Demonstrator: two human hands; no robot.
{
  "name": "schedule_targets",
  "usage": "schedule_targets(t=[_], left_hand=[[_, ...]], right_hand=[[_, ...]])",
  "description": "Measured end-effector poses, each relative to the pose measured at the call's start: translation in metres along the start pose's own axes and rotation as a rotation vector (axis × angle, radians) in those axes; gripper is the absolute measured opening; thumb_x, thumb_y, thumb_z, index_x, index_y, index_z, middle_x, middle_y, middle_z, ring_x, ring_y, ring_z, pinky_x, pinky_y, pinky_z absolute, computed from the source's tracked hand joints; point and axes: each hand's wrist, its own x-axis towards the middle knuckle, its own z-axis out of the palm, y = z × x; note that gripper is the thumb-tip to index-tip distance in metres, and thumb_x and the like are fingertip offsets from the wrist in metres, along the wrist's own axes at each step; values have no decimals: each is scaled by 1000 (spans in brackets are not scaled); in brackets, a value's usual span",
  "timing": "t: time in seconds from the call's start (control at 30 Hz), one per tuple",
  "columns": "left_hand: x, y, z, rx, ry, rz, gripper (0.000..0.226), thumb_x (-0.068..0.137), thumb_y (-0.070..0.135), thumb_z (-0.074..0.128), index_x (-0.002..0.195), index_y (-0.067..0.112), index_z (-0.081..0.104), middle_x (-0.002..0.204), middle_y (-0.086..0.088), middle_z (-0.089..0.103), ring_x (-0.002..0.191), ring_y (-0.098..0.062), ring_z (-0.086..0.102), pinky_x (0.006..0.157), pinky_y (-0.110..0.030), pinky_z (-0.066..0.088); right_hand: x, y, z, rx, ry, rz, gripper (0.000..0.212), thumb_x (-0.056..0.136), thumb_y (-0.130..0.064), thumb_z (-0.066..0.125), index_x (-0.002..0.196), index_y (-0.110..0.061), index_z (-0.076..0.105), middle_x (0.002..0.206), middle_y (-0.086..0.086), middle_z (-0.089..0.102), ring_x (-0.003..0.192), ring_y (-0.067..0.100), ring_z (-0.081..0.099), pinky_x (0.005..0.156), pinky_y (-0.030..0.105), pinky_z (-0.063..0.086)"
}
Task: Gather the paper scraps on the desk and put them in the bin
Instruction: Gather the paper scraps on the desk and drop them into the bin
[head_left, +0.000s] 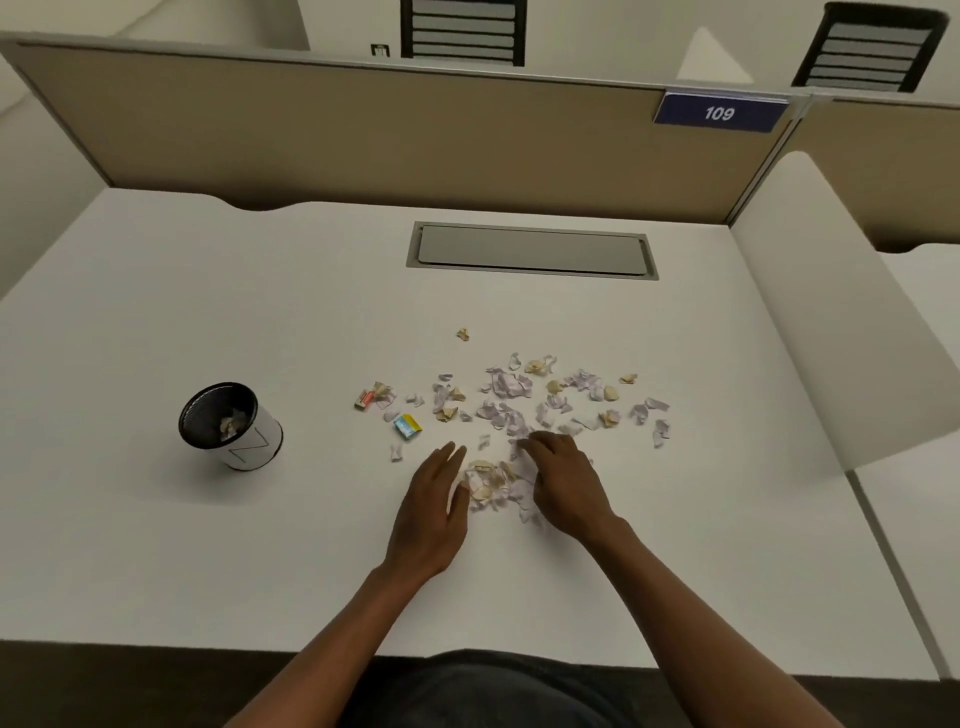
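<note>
White desk (260, 322): both hands cup paper scraps (491, 480), fingers (543, 444) loosely spread; bin (231, 426) left.

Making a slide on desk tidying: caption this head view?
Both hands, left hand and right hand, cup a pile of paper scraps on the desk; bin at left.

This is an office cubicle. A white desk (208, 312) is walled at the far side by a tan partition (363, 135) carrying a blue number plate (719, 113) reading 109. A grey cable hatch (532, 250) sits in the desk, and chairs (462, 31) stand beyond the partition.
</note>
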Motion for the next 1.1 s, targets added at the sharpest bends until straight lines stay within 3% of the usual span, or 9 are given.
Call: schedule_targets(t=[0.2, 0.37, 0.47, 0.7, 0.87, 0.97, 1.1], left_hand=[[-3, -21, -28, 6, 137, -118, 46, 102, 25, 46, 148, 21, 42, 154, 0, 42, 144, -14, 36, 116, -27, 29], [-5, -30, -34, 33, 155, -182, 50, 102, 24, 48, 151, 19, 38, 159, -3, 34, 147, -18, 30, 116, -31, 26], [-2, -34, -33, 67, 123, -215, 53, 103, 25, 46, 154, 19, 31, 163, -3, 26, 151, -19, 22, 119, -34, 23], [-2, -37, -21, 180, 44, -189, 57, 103, 31, 42, 156, 17, 25, 164, -1, 21, 154, -17, 7, 122, -33, 14], [-17, -26, -9, 214, -26, -93, 62, 100, 42, 31, 157, 22, 20, 165, 4, 18, 151, -8, -3, 124, -34, 11], [-22, -18, -3, 167, -57, -68, 63, 99, 45, 29, 157, 24, 19, 165, 5, 17, 150, -5, -2, 123, -30, 9], [-22, -14, -3, 89, -93, -67, 59, 103, 41, 34, 157, 29, 15, 165, 9, 16, 152, -5, 7, 124, -30, 15]], right_hand=[[-7, -10, 2, 107, 91, -1, 56, 85, 4, 47, 134, -20, 56, 139, 7, 52, 125, 28, 50, 93, 39, 51], [12, -18, 4, 39, 35, -13, 66, 86, 0, 50, 148, -21, 42, 157, 12, 35, 142, 32, 33, 113, 45, 38], [12, -18, 11, -18, 4, -38, 63, 90, -5, 50, 150, -19, 38, 155, 12, 38, 141, 33, 36, 113, 43, 37], [1, -29, 18, 17, 67, -110, 51, 91, -5, 50, 140, -21, 50, 135, 7, 56, 125, 28, 47, 100, 36, 43], [17, -43, 14, 20, 63, -149, 50, 93, -9, 49, 142, -17, 49, 148, 11, 47, 135, 30, 42, 107, 41, 41], [21, -42, 17, -30, -25, -207, 49, 95, -16, 47, 144, -14, 47, 148, 14, 47, 136, 32, 43, 109, 44, 41], [11, -33, 19, -32, -29, -288, 40, 91, -17, 50, 129, -15, 60, 129, 8, 62, 117, 29, 56, 94, 42, 49]])
